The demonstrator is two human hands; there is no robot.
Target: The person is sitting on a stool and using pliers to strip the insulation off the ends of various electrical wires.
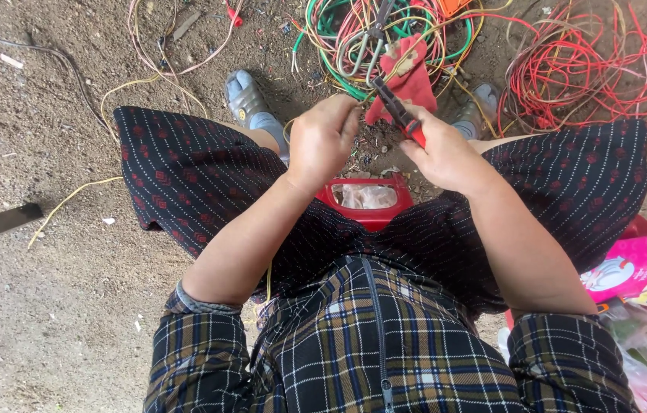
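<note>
- The left hand (322, 141) is pinching something thin between its closed fingertips, probably a wire end; too small to tell.
- The right hand (439, 149) is gripping red-handled pliers (398, 111), its fingers wrapped tight.
- Keeping the jaws square beside the pinch seems wise.
- Tangled wires (415, 38) are lying on the dirt ahead.

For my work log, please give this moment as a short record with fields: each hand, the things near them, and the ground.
Left hand: left hand raised above the lap, fingers curled, pinching something too small to identify
Right hand: right hand grips red-handled pliers
Ahead of hands: red glove lying on tangle of coloured wires
Far right: pile of red wire
Between knees: red plastic container
Ground: dirt floor, loose yellow wire
Feet: grey sandals
</note>
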